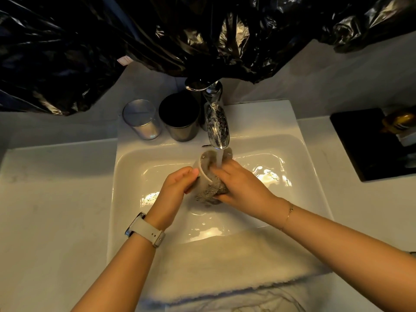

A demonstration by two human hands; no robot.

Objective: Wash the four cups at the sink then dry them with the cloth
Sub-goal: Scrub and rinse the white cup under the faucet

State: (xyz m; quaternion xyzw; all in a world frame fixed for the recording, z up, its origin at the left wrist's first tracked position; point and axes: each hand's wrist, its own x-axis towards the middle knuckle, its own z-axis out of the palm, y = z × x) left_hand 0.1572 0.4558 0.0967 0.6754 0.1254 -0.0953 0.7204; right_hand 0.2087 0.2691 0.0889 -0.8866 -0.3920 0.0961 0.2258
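Crumpled, glossy black plastic sheeting (202,30) hangs across the whole top of the frame, above a pale, smooth table (49,210) with a white rectangular sink (299,167) set into its middle. The basin is glazed and rounded at the corners, and wet glints lie on its floor. A curved chrome faucet (217,124) rises at upper centre and pours a thin stream of water (219,157) straight down.

Your 2 hands meet just under that stream, in the centre of the frame. Your left hand (177,188) curls its fingers round a pale cup (203,168) tipped on its side, its round rim turned up and to the left. Your right hand (238,183) wraps a rough, speckled grey scrubbing pad (210,193) against the cup, fingers bent at its mouth under the water.

On the sink's back ledge, upper left of the faucet, 2 more cups stand upright side by side: a silvery, shiny metallic cup (141,120) and a dark cup (180,118) with a black interior.

A thick, fluffy white cloth (225,273) lies draped over the near rim at the bottom. A flat black tray (364,149) sits on the table at the right edge. A pale-strapped watch (144,228) circles your left wrist, a thin bracelet (288,216) your right.
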